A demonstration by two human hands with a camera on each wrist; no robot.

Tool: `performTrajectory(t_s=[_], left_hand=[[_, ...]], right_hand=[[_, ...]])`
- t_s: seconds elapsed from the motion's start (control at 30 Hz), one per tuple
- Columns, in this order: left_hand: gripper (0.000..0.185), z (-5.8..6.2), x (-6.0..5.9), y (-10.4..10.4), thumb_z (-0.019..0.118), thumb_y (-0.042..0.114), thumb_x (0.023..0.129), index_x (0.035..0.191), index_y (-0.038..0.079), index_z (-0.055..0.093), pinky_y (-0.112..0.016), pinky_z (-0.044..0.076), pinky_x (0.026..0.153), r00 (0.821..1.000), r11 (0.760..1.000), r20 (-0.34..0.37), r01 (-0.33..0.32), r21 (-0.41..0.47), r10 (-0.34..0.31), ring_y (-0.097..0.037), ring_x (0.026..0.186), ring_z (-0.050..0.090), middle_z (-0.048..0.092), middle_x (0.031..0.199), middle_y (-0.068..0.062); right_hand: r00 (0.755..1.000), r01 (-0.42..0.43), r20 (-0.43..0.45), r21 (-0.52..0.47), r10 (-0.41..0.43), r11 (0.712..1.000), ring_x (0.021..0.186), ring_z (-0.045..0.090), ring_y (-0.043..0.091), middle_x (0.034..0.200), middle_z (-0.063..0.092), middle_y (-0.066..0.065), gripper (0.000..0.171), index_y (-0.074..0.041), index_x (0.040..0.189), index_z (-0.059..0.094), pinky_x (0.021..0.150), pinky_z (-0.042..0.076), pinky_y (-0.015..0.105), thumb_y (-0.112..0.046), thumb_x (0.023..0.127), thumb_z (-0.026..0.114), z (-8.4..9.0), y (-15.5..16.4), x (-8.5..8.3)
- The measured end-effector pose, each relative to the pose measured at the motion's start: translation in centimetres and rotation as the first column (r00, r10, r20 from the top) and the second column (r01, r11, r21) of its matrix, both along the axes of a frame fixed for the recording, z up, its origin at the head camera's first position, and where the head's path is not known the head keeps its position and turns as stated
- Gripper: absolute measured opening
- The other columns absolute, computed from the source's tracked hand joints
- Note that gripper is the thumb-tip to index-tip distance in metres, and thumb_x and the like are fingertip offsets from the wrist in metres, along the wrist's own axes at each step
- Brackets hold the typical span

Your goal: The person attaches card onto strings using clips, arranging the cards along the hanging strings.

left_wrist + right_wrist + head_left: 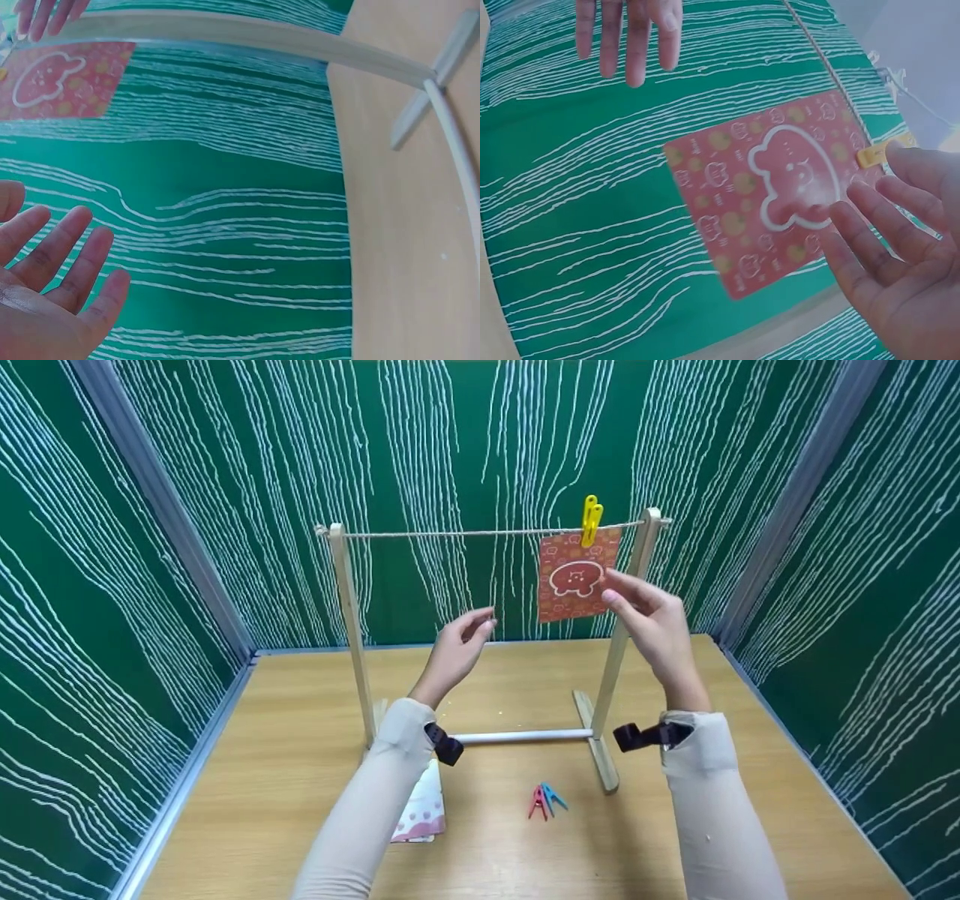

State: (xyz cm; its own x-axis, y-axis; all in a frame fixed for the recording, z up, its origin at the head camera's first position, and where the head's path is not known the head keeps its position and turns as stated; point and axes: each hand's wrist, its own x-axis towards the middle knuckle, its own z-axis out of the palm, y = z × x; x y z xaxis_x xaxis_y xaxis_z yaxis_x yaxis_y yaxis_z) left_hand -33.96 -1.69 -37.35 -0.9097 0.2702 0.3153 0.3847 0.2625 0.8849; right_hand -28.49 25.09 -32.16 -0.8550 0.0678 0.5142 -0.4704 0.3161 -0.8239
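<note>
A red card (pixel 576 577) with a white-outlined bear hangs from a thin rope (pixel 465 533), held at its top by a yellow clothespin (pixel 591 521). At the card's right edge is my right hand (pixel 654 626), its fingers relaxed and holding nothing. In the right wrist view the fingers (pixel 877 251) overlap the card's edge just below the clothespin. My left hand (pixel 456 649) hovers below the rope, left of the card, with nothing in it. The left wrist view shows its fingers (pixel 71 274) spread apart.
The rope runs between two wooden posts (pixel 350 630), joined low down by a white bar (pixel 521 736). On the table (pixel 495 855) lie a red clothespin (pixel 538 802) and a blue clothespin (pixel 553 796). Printed cards (pixel 421 810) lie partly under my left forearm. Green walls surround the table.
</note>
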Motion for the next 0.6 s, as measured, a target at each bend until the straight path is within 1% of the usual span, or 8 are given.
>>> performTrajectory(t_s=[0.13,0.23,0.3,0.47,0.53,0.6], left_hand=[[0.036,-1.4,0.0,-0.8,0.048,0.022,0.101,0.134,0.008,0.054,-0.034,0.047,0.1,1.0,1.0,0.01,-0.025,-0.006,0.026,-0.019,0.115,0.059,0.063,0.126,-0.008],[0.035,-2.5,-0.1,-1.3,0.049,0.023,0.101,0.133,0.009,0.056,-0.035,0.046,0.1,0.998,0.999,0.031,-0.045,-0.012,0.045,-0.019,0.115,0.059,0.064,0.126,-0.008],[0.035,-3.2,0.0,-1.7,0.05,0.024,0.101,0.132,0.009,0.057,-0.035,0.046,0.101,0.997,0.998,0.045,-0.057,-0.015,0.058,-0.019,0.115,0.059,0.064,0.126,-0.008],[0.034,-4.9,0.1,-2.5,0.052,0.022,0.1,0.13,0.008,0.058,-0.037,0.047,0.1,0.996,0.997,0.046,-0.073,-0.014,0.074,-0.022,0.114,0.06,0.064,0.124,-0.011],[0.034,-5.5,0.2,-3.0,0.053,0.021,0.099,0.129,0.006,0.059,-0.038,0.047,0.1,0.996,0.997,0.046,-0.074,-0.008,0.074,-0.024,0.114,0.06,0.064,0.123,-0.013],[0.034,-6.2,0.2,-3.4,0.053,0.021,0.099,0.129,0.005,0.058,-0.039,0.047,0.1,0.995,0.997,0.06,-0.078,-0.008,0.078,-0.025,0.114,0.06,0.064,0.123,-0.014]], right_hand=[[0.999,-0.013,0.033,-0.008,0.013,1.0,0.103,0.062,0.004,0.126,0.062,0.017,0.044,-0.007,0.13,0.057,0.087,0.049,0.016,-0.03,0.094,0.062,-1.4,0.4,0.2],[0.998,-0.021,0.058,-0.021,0.023,1.0,0.102,0.062,0.004,0.125,0.063,0.016,0.043,-0.006,0.13,0.058,0.087,0.049,0.015,-0.028,0.094,0.062,-2.4,0.5,0.4],[0.997,-0.027,0.074,-0.036,0.03,0.999,0.102,0.062,0.003,0.123,0.064,0.014,0.042,-0.005,0.13,0.058,0.088,0.049,0.015,-0.026,0.093,0.063,-3.0,0.6,0.5],[0.991,-0.045,0.12,-0.071,0.053,0.996,0.101,0.062,0.001,0.118,0.068,0.002,0.042,-0.004,0.129,0.058,0.089,0.049,0.015,-0.023,0.092,0.064,-4.8,0.5,0.9],[0.988,-0.05,0.139,-0.084,0.062,0.995,0.101,0.063,0.001,0.118,0.068,0.001,0.043,-0.003,0.129,0.057,0.089,0.049,0.015,-0.024,0.092,0.064,-5.5,0.5,1.0],[0.985,-0.057,0.158,-0.096,0.072,0.994,0.102,0.063,0.002,0.12,0.067,0.004,0.044,-0.002,0.13,0.056,0.09,0.049,0.016,-0.024,0.093,0.064,-6.3,0.6,1.0]])
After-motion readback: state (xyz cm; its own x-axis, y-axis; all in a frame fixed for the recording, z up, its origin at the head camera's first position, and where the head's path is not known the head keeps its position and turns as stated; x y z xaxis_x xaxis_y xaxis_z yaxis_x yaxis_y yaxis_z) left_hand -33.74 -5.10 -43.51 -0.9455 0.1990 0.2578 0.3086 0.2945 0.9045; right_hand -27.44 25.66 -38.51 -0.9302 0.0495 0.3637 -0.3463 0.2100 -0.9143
